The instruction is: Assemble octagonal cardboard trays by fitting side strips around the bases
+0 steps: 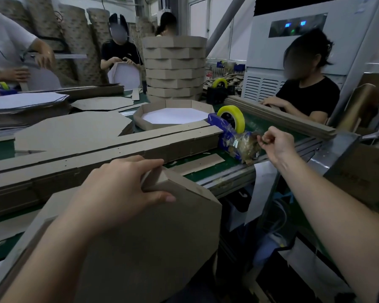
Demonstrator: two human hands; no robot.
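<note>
A brown octagonal cardboard tray (153, 232) lies bottom up in front of me, its side strip wrapped round the base. My left hand (120, 189) grips the tray's far upper corner, fingers over the strip's end and thumb along the side. My right hand (276, 143) pinches the end of clear tape at the blue tape dispenser (232, 138), which carries a yellow roll (233, 115). Long stacks of side strips (96, 154) lie across the table behind the tray. A finished tray with a white inside (173, 115) sits further back.
A tall stack of finished trays (174, 66) stands at the back centre. Flat octagonal bases (72, 127) and white-faced sheets (24, 101) lie on the left. Other people work at the left, back and right. A second tape dispenser (219, 88) is behind. The table edge (228, 178) runs on my right.
</note>
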